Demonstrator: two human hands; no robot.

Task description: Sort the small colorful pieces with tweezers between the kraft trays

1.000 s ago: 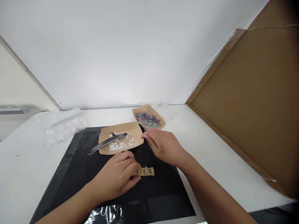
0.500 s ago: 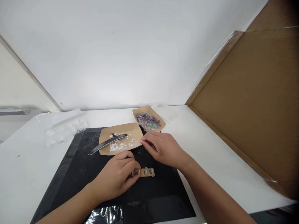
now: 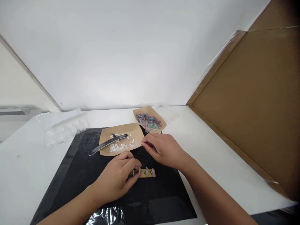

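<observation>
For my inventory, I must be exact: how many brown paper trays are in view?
2: the front tray, on the black mat with the dark file across its rim; the back tray, holding coloured pieces, beyond the right hand.

Strip's (image 3: 143,174) kinda mustard yellow with see-through whitish bits, and the mat (image 3: 164,190) is black. Both paper trays (image 3: 120,127) are plain kraft tan, flakes (image 3: 114,147) white, file (image 3: 106,144) charcoal, wrapped pieces (image 3: 149,121) mixed pink, blue and teal.

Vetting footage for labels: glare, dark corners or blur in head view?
Head view: glare on the black mat near its front edge; clear tray washed out against the white table; cardboard panel darkens toward the right edge; detail on yellow strip looks soft.
</observation>
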